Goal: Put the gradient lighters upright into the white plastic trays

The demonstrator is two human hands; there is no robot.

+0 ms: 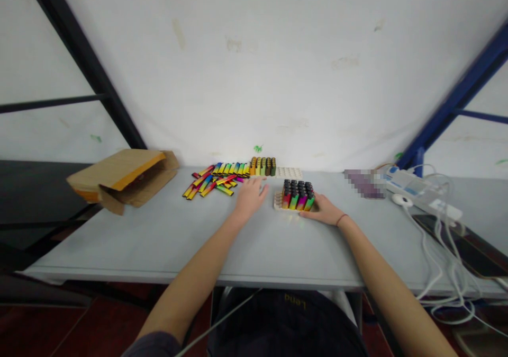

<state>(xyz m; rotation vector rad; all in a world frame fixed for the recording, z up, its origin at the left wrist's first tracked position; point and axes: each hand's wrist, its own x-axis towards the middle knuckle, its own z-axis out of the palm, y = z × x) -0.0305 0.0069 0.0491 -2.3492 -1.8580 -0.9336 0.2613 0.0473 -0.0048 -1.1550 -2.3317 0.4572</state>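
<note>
R hand (324, 211) holds lighter tray (278, 202); L hand (250, 195) nr strips (208, 188).

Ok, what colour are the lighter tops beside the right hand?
The lighter tops are black, clearest in the head view.

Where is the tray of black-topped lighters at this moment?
In the head view, the tray of black-topped lighters sits on the table, just right of centre, with the right hand at its right end and a white tray behind.
</note>
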